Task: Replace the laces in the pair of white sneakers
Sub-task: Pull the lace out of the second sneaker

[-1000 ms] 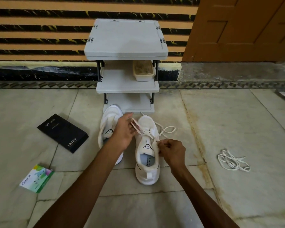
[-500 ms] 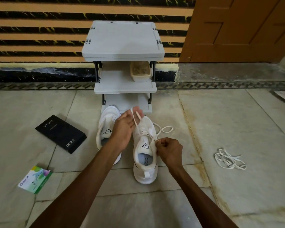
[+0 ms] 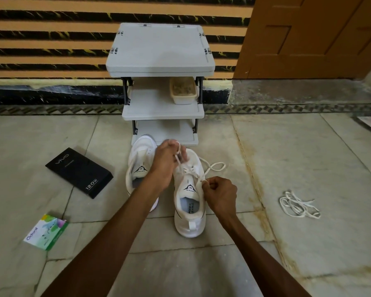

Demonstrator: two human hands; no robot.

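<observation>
Over the right sneaker (image 3: 189, 196) on the floor, the left hand (image 3: 165, 161) and right hand (image 3: 221, 194) each pinch its lace (image 3: 212, 168) in curled fingers.

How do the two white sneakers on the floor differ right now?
The white sneaker on the right has a cream lace partly threaded, pinched by the left hand and the right hand; the white sneaker on the left shows no lace. The left one sits nearer the grey plastic shelf rack, partly hidden by the left forearm. Both stand upright, toes toward the rack.
</observation>
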